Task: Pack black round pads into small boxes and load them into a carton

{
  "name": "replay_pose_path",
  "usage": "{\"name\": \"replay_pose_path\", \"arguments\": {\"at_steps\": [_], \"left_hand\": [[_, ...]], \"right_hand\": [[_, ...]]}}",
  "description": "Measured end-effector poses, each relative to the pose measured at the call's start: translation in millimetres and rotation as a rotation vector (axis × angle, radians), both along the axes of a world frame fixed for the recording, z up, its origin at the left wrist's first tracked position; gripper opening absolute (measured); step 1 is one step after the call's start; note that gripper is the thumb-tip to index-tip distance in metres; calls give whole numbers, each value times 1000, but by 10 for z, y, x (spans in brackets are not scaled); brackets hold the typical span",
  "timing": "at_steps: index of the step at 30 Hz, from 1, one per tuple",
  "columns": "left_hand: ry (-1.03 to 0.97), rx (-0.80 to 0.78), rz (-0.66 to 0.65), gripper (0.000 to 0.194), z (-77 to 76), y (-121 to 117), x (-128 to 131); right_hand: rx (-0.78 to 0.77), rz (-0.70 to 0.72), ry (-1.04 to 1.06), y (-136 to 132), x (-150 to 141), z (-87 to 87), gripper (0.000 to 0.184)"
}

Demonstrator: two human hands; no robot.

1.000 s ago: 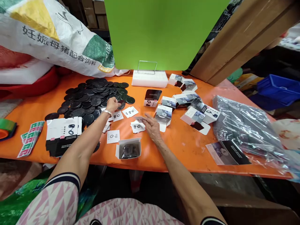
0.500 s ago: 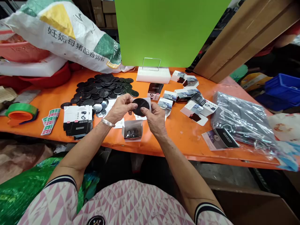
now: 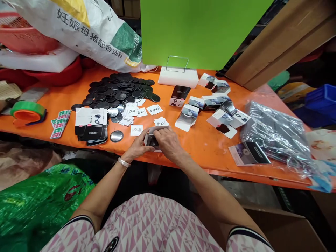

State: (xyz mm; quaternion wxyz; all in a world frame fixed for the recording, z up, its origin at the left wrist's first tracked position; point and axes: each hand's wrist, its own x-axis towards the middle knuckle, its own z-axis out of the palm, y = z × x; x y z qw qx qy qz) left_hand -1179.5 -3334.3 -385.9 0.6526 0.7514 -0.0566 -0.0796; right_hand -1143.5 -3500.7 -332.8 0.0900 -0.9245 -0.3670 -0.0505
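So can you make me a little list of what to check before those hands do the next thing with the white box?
1. Both hands on the small white box: ok, the left hand and right hand are both around it.
2. What is inside the box: cannot tell, only something dark shows.
3. Room at the front of the orange table: not ok, the hands and box are right by its edge.
4. Loose silver disc: ok, it lies flat, apart from the hands.
5. Small white cards: cannot tell whether they touch the box.
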Motion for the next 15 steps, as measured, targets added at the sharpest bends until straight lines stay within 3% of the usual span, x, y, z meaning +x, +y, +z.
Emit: {"name": "replay_pose_path", "arguments": {"at_steps": [3,6,9,15], "left_hand": [[-20,-42,-109,90,12,-1,29],[-29,-37,-116,90,10,24,39],[-4,-63,-76,82,-25,21,44],[83,-88,-90,62,-50,-5,66]], "right_hand": [[-115,-33,145,-6,18,11,18],[-46,-20,252,-104,-16,16,25],[58,-59,193,-151,-67,-26,26],[-114,-43,98,19,-80,-90,19]]}}
